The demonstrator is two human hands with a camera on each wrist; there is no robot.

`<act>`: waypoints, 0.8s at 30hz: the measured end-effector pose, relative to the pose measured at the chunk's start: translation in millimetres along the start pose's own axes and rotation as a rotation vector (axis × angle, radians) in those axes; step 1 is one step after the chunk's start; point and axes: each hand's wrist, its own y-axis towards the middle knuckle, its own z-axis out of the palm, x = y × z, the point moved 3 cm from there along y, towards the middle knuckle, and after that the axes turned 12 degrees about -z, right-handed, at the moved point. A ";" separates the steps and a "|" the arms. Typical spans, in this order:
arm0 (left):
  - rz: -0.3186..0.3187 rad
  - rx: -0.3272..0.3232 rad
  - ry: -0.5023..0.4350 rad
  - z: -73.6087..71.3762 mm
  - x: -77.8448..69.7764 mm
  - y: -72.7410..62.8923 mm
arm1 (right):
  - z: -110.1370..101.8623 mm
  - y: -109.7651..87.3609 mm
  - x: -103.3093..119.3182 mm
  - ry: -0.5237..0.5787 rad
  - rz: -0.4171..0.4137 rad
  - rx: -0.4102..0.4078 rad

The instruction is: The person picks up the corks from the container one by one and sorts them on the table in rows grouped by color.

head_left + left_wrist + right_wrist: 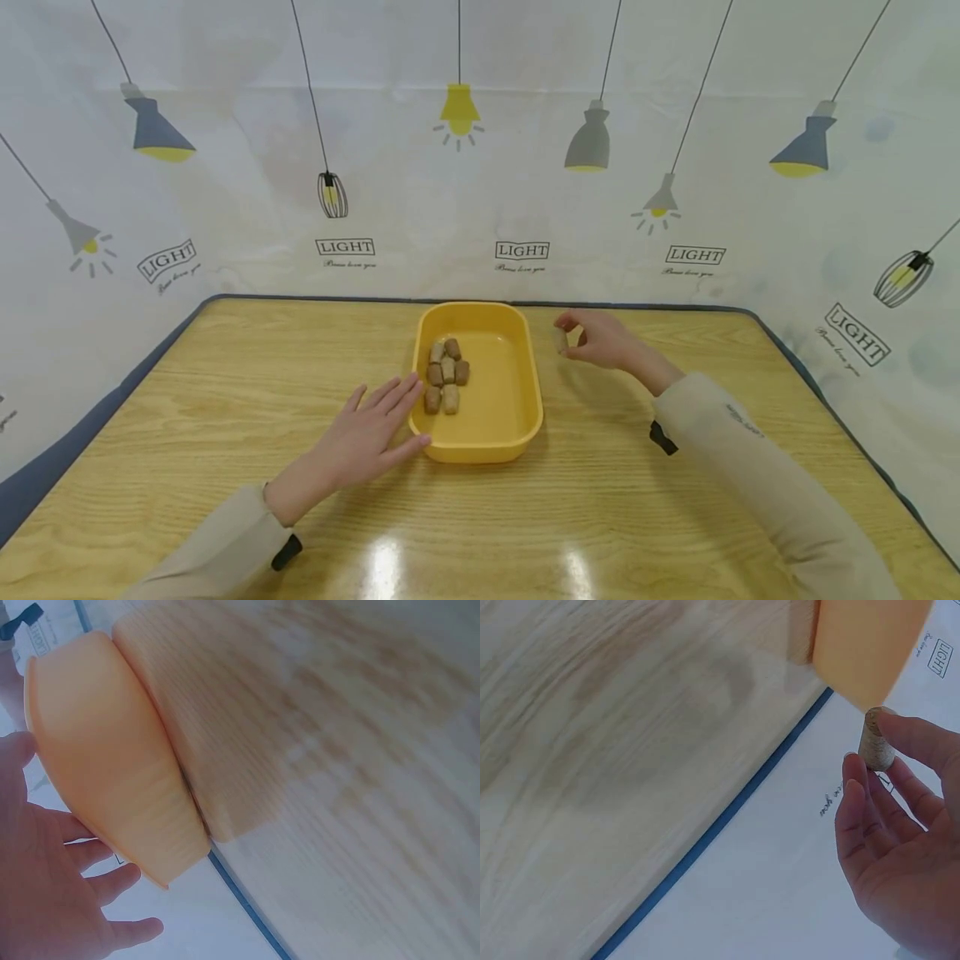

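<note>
A yellow plastic tub (498,417) stands toward the back of the table, with several corks (448,370) standing or lying close together along its left side, some light and some darker brown. My left hand (367,433) is spread at the tub's left rim, fingertips right at the edge; the left wrist view shows these straight fingers (112,885) beside the tub's outer wall (112,742). Right of the tub, my right hand (603,340) pinches one light cork (876,741) between thumb and fingers, held above the table.
The wooden table (262,375) has a dark blue edge (322,297) at the back. Behind it hangs a pale wall sheet (420,167) printed with lamps and the word LIGHT.
</note>
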 end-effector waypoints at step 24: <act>-0.002 0.012 -0.015 -1.1 -1.5 -1.0 | 38.0 -22.4 -32.7 0.117 0.096 -0.023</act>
